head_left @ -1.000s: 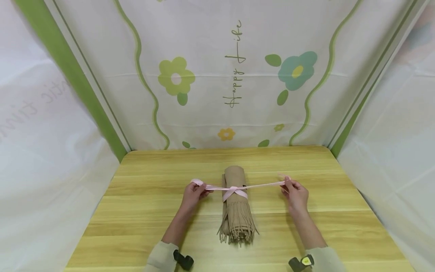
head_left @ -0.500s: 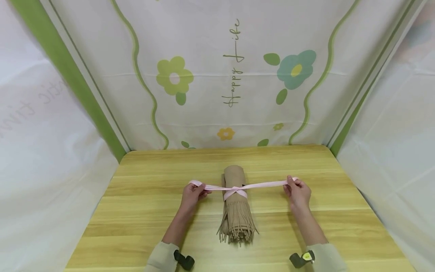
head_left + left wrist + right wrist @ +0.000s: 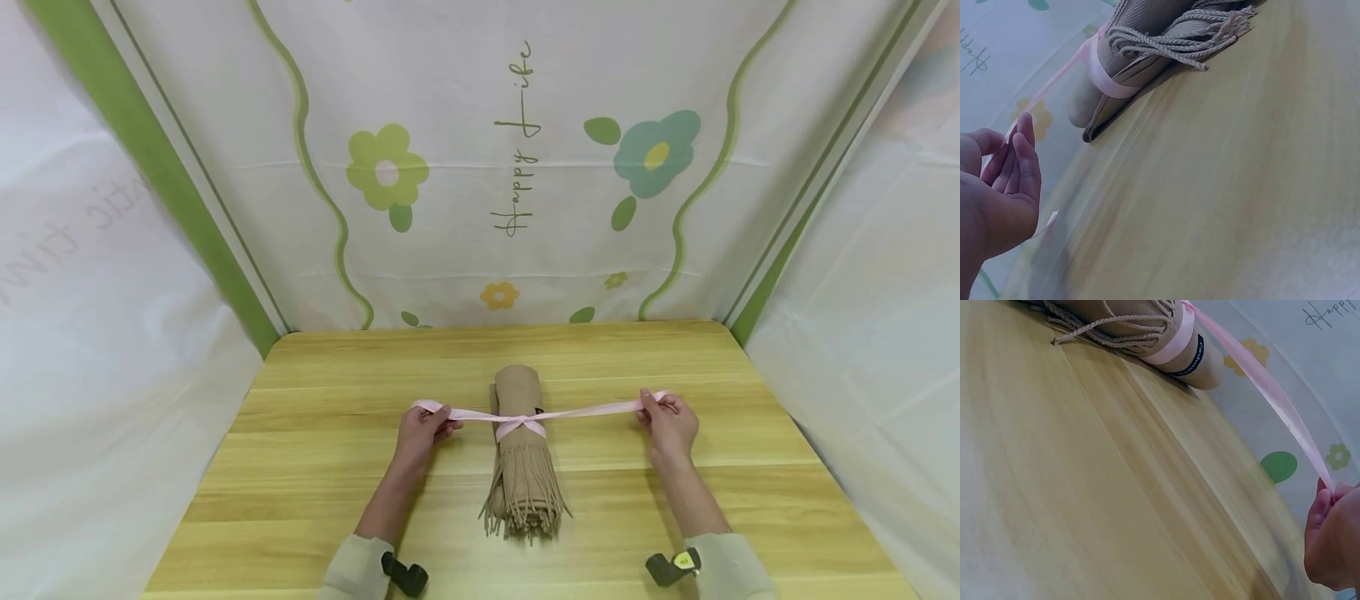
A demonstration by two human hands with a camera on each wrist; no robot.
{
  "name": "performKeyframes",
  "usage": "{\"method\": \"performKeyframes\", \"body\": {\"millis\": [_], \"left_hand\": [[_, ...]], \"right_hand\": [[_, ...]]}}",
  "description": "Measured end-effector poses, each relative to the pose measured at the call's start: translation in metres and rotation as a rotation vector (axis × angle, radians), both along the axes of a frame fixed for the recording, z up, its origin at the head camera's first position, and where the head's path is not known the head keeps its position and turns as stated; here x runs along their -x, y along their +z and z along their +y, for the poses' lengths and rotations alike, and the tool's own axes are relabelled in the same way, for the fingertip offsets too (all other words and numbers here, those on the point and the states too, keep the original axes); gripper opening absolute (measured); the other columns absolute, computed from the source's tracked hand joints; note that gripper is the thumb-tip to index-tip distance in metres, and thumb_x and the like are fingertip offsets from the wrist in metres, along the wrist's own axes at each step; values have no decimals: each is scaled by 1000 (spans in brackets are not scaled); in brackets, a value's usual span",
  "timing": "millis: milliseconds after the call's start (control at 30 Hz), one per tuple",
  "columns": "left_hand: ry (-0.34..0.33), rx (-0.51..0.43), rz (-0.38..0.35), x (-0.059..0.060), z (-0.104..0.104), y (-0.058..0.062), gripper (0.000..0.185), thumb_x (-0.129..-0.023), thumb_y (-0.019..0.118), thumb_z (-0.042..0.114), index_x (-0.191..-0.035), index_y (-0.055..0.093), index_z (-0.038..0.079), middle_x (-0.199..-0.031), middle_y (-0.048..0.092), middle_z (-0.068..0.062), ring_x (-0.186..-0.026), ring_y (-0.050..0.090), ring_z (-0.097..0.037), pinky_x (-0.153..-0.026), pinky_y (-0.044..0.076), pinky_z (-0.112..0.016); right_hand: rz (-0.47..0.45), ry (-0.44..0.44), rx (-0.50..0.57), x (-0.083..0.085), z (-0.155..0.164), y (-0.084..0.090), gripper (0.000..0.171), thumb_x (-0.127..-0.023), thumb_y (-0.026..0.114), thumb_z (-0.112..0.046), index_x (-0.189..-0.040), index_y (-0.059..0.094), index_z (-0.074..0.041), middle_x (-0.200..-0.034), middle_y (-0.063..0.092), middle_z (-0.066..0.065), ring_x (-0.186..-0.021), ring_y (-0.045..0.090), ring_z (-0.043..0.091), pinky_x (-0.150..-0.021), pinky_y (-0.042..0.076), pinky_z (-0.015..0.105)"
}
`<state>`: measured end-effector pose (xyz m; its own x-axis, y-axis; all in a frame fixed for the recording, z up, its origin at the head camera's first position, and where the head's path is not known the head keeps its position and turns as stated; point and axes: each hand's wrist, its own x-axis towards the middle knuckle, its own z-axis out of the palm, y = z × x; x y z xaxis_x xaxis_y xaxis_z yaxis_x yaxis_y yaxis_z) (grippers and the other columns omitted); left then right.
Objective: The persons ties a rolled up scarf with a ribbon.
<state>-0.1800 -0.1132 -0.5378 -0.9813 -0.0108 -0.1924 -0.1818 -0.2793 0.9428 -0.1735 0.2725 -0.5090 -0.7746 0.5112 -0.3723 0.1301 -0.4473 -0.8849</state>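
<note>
We pull a pink ribbon (image 3: 577, 410) taut across a rolled beige scarf (image 3: 519, 450) on the wooden table (image 3: 315, 467).

Since a second ago our right hand (image 3: 670, 427) has drawn farther right of the scarf, our left hand (image 3: 422, 428) slightly farther left; each pinches a ribbon end. The scarf lies mid-table between them, with bare wood on every side up to the printed backdrop (image 3: 517, 167).

The backdrop curtain (image 3: 525, 167) reads "Happy life" in green script.
</note>
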Motion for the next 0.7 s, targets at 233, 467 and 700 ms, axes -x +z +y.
{"method": "performKeyframes", "body": {"millis": [233,467,700], "left_hand": [[0,15,-23,1,-1,0,9,-98,60,4,-98,57,-5,-72,72,-2,-66,71,-10,-61,55,-17],[4,41,-52,-1,-4,-2,10,-98,59,3,-97,57,-6,-72,72,-3,-66,71,-10,-62,56,-17],[-3,64,-101,-2,-12,-6,11,-99,58,3,-101,57,-8,-75,72,-6,-70,72,-11,-64,57,-18]], "right_hand": [[-21,-10,-75,2,10,-10,20,-90,72,-5,-104,58,-2,-69,66,-6,-61,63,4,-60,56,17],[-42,1,-177,1,14,-18,17,-90,72,-6,-99,58,-2,-63,64,-9,-57,62,1,-59,56,17],[-78,40,-321,-1,19,-25,15,-90,70,-3,-97,57,-1,-63,64,-12,-56,62,0,-58,56,16]]}}
